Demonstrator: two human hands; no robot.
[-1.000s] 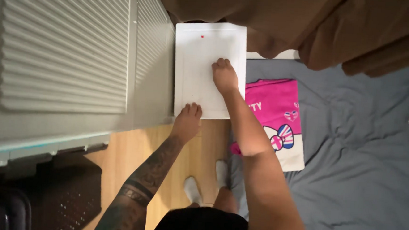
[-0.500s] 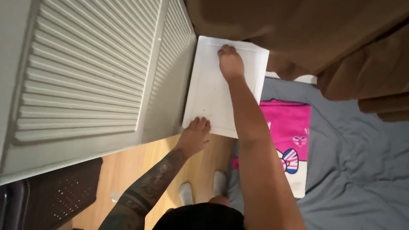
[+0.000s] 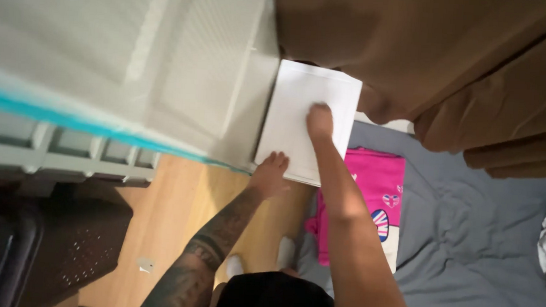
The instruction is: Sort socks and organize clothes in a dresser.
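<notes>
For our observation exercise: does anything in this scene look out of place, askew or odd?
Little stands out. A small pale scrap lies alone on the wooden floor, like litter. The grey sheet is rumpled. Both hands, left hand and right hand, rest on the white tabletop, which looks intact.

board between louvred door at left and bed at right; curtain behind | both hands on board
</notes>
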